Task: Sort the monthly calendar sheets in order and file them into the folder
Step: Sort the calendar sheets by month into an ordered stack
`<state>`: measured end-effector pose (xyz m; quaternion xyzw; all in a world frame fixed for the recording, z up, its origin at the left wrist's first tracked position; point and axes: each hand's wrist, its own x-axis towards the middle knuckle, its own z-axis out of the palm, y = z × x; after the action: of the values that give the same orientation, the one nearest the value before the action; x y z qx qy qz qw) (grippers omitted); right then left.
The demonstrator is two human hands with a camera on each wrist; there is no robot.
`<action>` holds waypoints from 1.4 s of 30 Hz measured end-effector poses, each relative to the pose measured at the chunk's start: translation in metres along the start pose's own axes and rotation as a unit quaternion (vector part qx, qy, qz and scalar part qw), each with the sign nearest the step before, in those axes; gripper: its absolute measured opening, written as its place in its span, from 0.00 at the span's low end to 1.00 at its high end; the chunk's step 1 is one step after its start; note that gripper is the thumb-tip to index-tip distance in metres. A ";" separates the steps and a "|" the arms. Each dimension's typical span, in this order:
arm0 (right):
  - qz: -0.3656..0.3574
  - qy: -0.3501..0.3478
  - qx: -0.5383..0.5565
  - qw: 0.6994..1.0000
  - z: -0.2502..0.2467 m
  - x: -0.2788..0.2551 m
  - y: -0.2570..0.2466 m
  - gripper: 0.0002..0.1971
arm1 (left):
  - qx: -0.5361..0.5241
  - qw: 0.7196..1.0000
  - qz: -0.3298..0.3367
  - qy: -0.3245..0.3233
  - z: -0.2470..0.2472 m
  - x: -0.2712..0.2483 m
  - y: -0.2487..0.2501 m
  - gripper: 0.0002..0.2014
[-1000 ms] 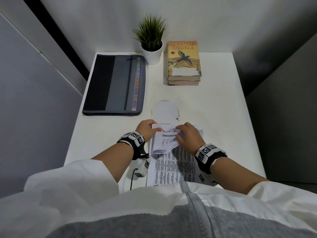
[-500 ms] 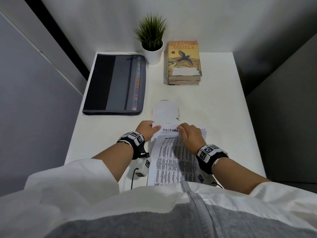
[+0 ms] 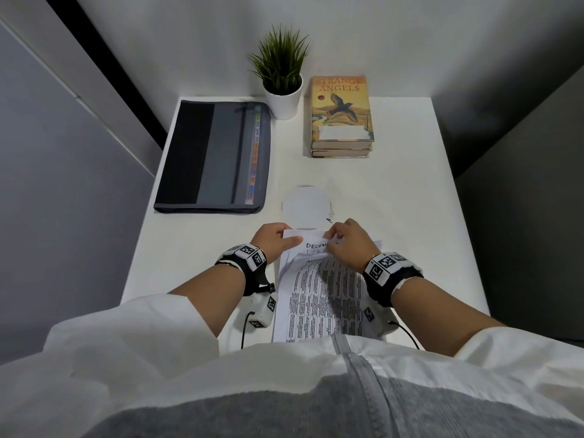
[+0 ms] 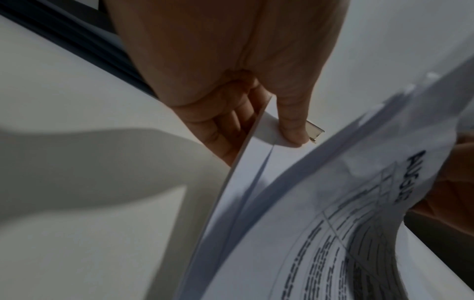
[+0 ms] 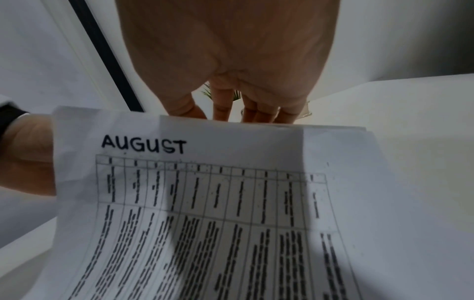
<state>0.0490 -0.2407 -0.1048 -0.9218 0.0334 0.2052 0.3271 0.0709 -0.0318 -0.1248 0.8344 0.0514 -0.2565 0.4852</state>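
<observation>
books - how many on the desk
2, stacked at the back right beside the plant: the Strange Angels book on top, a second book under it. None seem hidden.

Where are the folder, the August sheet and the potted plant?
folder (image 3: 218, 156): head view, on its grey front panel.
August sheet (image 5: 231, 182): right wrist view, on its printed table.
potted plant (image 3: 284, 101): head view, on its white pot.

My head camera looks steeply down and forward from above the white table (image 3: 395, 200), taking in both my wrists and the far wall; the left wrist camera sits very close, looking along my left hand (image 4: 231, 81) at the sheet edges; the right wrist camera looks along my right hand (image 5: 231, 60) toward the wall (plant just visible between fingers); all three share the August sheet (image 5: 205, 203).
</observation>
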 end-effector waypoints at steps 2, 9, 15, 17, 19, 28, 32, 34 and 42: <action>-0.009 -0.007 -0.076 0.997 -0.002 0.003 -0.002 0.07 | -0.016 1.000 -0.013 -0.001 0.001 -0.001 0.001 0.17; -0.037 -0.113 -0.231 0.966 -0.002 0.003 -0.010 0.04 | 0.004 0.999 -0.033 -0.001 -0.001 0.000 0.002 0.19; -0.127 -0.019 -0.271 0.954 0.005 -0.003 -0.006 0.11 | 0.073 0.997 -0.004 0.016 0.000 0.004 0.001 0.11; -0.160 0.031 -0.256 0.953 0.004 -0.005 -0.004 0.12 | 0.071 0.997 -0.004 0.019 0.002 0.004 0.001 0.11; -0.183 0.055 -0.244 0.951 0.005 -0.009 -0.002 0.11 | 0.071 0.997 0.000 0.018 0.002 0.004 0.000 0.11; -0.210 0.082 -0.148 0.963 0.010 -0.019 0.011 0.08 | 0.017 0.999 0.002 0.027 0.005 0.002 -0.001 0.10; -0.210 0.090 -0.127 0.965 0.011 -0.022 0.013 0.06 | -0.009 1.000 -0.003 0.021 0.005 0.000 -0.002 0.13; -0.204 0.081 -0.121 0.968 0.010 -0.023 0.013 0.04 | -0.026 0.999 -0.026 0.023 0.004 -0.001 0.000 0.17; -0.189 0.042 -0.086 0.977 0.012 -0.026 0.016 0.09 | 0.028 0.998 -0.059 0.020 0.002 -0.001 0.001 0.12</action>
<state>0.0181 -0.2483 -0.1123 -0.9440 -0.1457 0.1032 0.2774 0.0701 -0.0338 -0.1243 0.8482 0.1027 -0.2695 0.4442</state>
